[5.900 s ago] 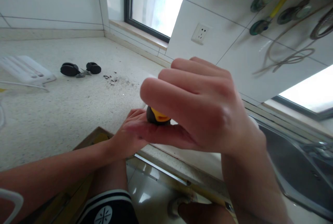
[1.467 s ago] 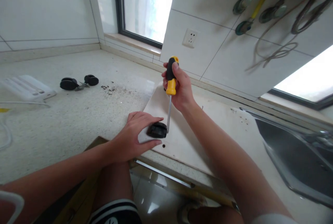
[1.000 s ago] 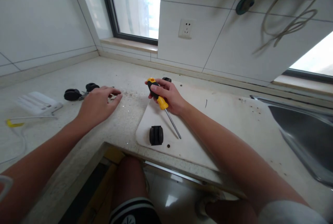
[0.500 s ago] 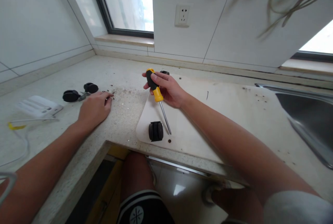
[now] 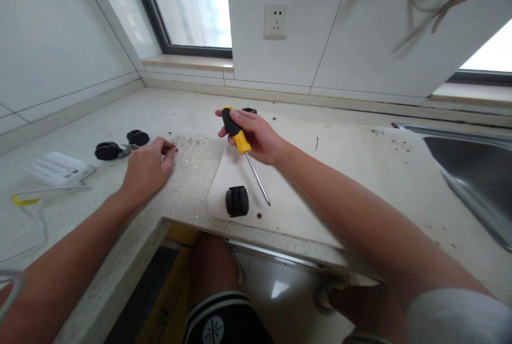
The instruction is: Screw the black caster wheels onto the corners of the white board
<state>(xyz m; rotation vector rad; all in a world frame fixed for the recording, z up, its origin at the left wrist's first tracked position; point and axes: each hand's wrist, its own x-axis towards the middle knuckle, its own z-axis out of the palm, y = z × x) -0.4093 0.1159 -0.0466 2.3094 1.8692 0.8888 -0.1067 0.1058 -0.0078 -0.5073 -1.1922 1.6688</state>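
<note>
My right hand (image 5: 258, 136) is closed around the black and yellow handle of a screwdriver (image 5: 242, 141), whose bare metal shaft slants down to the right over a white board (image 5: 288, 173). Below it on the board stands a black caster wheel (image 5: 237, 201), with a dark hole to its right. Another black caster (image 5: 250, 111) is partly hidden behind my right hand. On the counter, my left hand (image 5: 149, 165) has its fingers pinched together beside dark crumbs; whatever lies between the fingertips is too small to name. Two loose black casters (image 5: 108, 151) lie just left of that hand.
A white power bank (image 5: 60, 167) with a cable and yellow tag (image 5: 24, 201) rests on the left of the counter (image 5: 180, 194). On the right is a metal sink (image 5: 472, 173). A wall socket (image 5: 276, 20) and hanging cable (image 5: 456, 2) are behind.
My left hand has lifted slightly and its fingertips have drawn together at the crumbs. The screwdriver's tip has swung a little to the right, away from the caster.
</note>
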